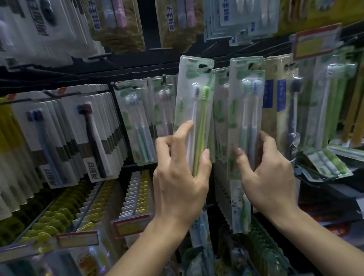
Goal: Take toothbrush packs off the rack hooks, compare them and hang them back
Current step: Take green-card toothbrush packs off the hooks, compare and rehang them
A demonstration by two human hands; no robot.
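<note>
My left hand (179, 173) grips the lower end of a clear pack with a white and a lime-green toothbrush (196, 105), held upright and tilted slightly right in front of the rack. My right hand (268, 174) holds the bottom of a second pack with a pale green and a blue toothbrush (248, 110), upright beside the first. The hang hole of the left pack sits by a black hook (209, 70); whether it is on the hook I cannot tell.
Rows of hanging toothbrush packs fill the black wire rack: white packs (66, 134) at left, green packs (137, 119) behind, yellow ones (358, 100) at right. Price tags (131, 226) sit on the lower hook ends. Loose packs (326, 164) lie on a shelf at right.
</note>
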